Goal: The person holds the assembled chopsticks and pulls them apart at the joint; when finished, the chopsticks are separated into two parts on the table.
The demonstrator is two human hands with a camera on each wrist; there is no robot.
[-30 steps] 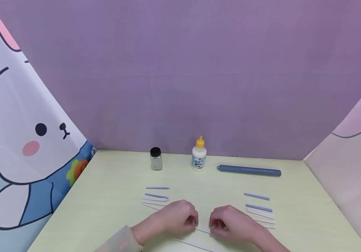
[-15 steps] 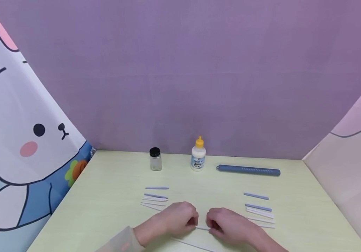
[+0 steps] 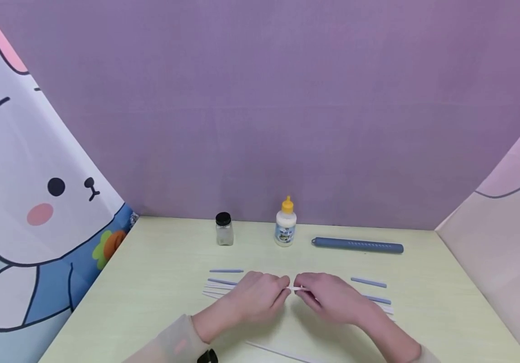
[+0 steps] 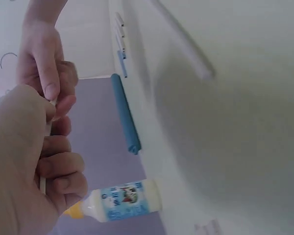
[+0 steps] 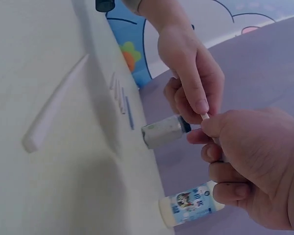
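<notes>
Above the table, both hands grip one thin white stick [image 3: 295,289]; a short length of it shows between the two fists. My left hand [image 3: 262,296] pinches its left part with thumb and fingers, and in the left wrist view the stick [image 4: 42,183] runs through the curled fingers. My right hand [image 3: 330,298] pinches the right part, thumb along the stick. Most of the stick is hidden inside the hands. Below them, near the table's front edge, another white stick [image 3: 280,352] lies on the table.
Blue sticks [image 3: 226,270] and white sticks [image 3: 216,293] lie left; further blue sticks [image 3: 368,282] and white ones lie right, partly covered by the hands. Behind stand a black-lidded jar [image 3: 225,234], a yellow-capped white bottle [image 3: 285,229] and a lying blue tube [image 3: 357,245].
Both hands have risen off the table and moved away from the front edge, carrying the white stick between them. They now cover parts of the side stick groups. The front stick has stayed put.
</notes>
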